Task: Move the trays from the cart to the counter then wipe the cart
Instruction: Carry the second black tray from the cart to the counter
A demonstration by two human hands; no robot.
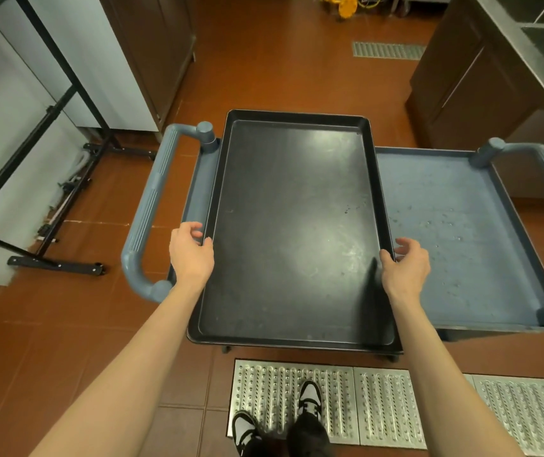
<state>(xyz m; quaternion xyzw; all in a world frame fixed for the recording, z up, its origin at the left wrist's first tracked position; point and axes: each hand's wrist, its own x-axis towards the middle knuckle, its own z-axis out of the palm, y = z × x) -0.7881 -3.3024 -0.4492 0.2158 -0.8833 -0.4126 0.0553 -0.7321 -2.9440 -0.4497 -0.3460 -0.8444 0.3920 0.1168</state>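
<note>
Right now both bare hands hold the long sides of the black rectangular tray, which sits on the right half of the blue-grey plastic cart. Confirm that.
Not quite. The head view shows the black rectangular tray on the left half of the blue-grey plastic cart. The left hand and right hand do hold its long sides.

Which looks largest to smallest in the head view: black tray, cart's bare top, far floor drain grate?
1. Black tray.
2. Cart's bare top, smaller, partly hidden under the tray.
3. Far floor drain grate, smallest; distance shrinks it.

Left hand [192, 255] and right hand [405, 267] grip the black tray [297, 225] on the blue cart [455, 232].
</note>
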